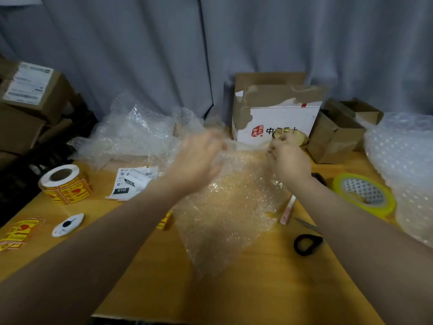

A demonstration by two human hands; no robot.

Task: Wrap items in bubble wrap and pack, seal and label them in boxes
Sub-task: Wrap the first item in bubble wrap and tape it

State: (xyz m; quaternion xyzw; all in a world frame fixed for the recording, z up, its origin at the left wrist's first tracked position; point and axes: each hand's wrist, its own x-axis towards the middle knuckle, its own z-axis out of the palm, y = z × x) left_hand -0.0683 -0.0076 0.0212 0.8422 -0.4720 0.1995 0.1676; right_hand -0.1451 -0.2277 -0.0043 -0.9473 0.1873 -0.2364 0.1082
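A clear bubble wrap sheet (230,207) hangs from both hands over the yellow table (145,289), its lower edge lying on the tabletop. My left hand (199,158) is blurred and pinches the sheet's upper left edge. My right hand (289,158) grips the upper right edge. A small amber glass jar (298,137) shows just behind my right hand; whether the hand holds it is unclear. An open white box (278,120) with torn brown tape and red and black print stands behind the hands.
Yellow tape roll (365,195), black-handled scissors (307,242) and a utility knife (288,209) lie at the right. Yellow sticker roll (64,184), printed shipping labels (131,181) and loose stickers (22,229) lie left. Brown boxes (337,134) and more bubble wrap (403,165) stand at the right, stacked cartons (30,90) at the left.
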